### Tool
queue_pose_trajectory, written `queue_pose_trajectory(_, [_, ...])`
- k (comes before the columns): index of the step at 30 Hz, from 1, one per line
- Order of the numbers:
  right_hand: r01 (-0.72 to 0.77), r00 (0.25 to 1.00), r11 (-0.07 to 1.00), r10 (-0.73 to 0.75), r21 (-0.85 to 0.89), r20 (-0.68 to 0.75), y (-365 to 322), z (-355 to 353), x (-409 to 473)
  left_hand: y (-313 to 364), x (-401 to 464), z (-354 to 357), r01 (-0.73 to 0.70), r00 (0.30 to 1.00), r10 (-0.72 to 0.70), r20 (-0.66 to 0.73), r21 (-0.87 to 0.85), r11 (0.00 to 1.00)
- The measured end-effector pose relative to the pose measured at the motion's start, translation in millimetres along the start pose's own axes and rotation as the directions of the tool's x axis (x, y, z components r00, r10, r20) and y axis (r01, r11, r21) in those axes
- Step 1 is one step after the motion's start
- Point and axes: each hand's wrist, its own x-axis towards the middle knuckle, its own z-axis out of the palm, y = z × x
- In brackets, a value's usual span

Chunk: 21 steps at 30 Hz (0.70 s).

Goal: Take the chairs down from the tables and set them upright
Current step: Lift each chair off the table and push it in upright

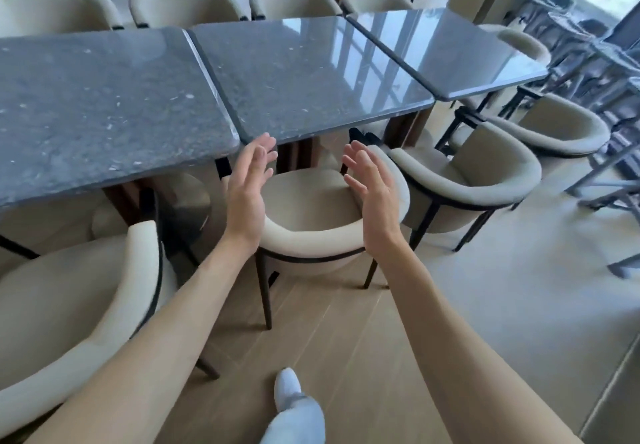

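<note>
Both my hands hang open in front of me with nothing in their grip: my left hand (247, 184) and my right hand (372, 187) face each other palm to palm, fingers spread and slightly curled, apart from one another. Directly below and between them stands the beige chair (311, 222), upright on its dark legs on the wooden floor (332, 332), its curved back toward me and its seat tucked up to the near edge of the middle worktop (304, 73). My hands hover over the two ends of its padded backrest; I cannot tell whether either one touches it. Just beside it on the right stands a second chair (474, 177), also upright, near the right corner of that worktop. Another chair (69, 305) stands at my left, below the near edge of the left worktop (97, 104). More chairs line the far edges of the worktops. My white shoe (287, 386) shows on the floor below.
</note>
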Motion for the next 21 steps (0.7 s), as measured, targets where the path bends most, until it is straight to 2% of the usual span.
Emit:
queue_pose_trajectory(3, [-0.093, 0.993, 0.987, 0.102, -0.130, 0.064, 33, -27, 55, -54, 24, 32, 0.109, 0.994, -0.106, -0.036, 0.085, 0.990])
queue_pose_trajectory(6, [-0.110, 0.969, 0.892, 0.195, -0.439, 0.153, 69, -58, 104, -106, 35, 57, 0.274, 0.960, -0.279, -0.018, 0.245, 0.930])
queue_pose_trajectory(8, [-0.068, 0.916, 0.738, 0.314, -0.671, 0.252, 98, -78, 135, -140, 39, 71, 0.406, 0.907, -0.419, -0.046, 0.357, 0.841])
queue_pose_trajectory(10, [0.072, 0.816, 0.494, 0.470, -0.866, 0.336, 130, -98, 157, -175, 40, 77, 0.502, 0.833, -0.548, -0.070, 0.511, 0.698])
queue_pose_trajectory(11, [0.169, 0.757, 0.371, 0.545, -0.913, 0.361, 148, -110, 166, -193, 40, 80, 0.497, 0.800, -0.596, -0.060, 0.622, 0.605])
queue_pose_trajectory(13, [0.388, 0.638, 0.158, 0.665, -0.908, 0.388, 180, -133, 181, -226, 39, 87, 0.370, 0.751, -0.660, -0.031, 0.847, 0.381])
queue_pose_trajectory(15, [0.589, 0.550, 0.016, 0.725, -0.808, 0.415, 205, -155, 193, -254, 38, 94, 0.124, 0.730, -0.684, 0.009, 0.981, 0.146])
queue_pose_trajectory(17, [0.694, 0.492, -0.007, 0.734, -0.720, 0.468, 222, -172, 198, -272, 31, 105, -0.076, 0.732, -0.681, 0.011, 0.995, -0.066])
queue_pose_trajectory(18, [0.719, 0.483, -0.002, 0.720, -0.695, 0.498, 228, -178, 201, -279, 28, 110, -0.117, 0.733, -0.680, -0.005, 0.984, -0.133])
queue_pose_trajectory(21, [0.739, 0.490, -0.011, 0.694, -0.674, 0.527, 233, -183, 202, -288, 27, 118, -0.168, 0.754, -0.656, -0.020, 0.960, -0.222])
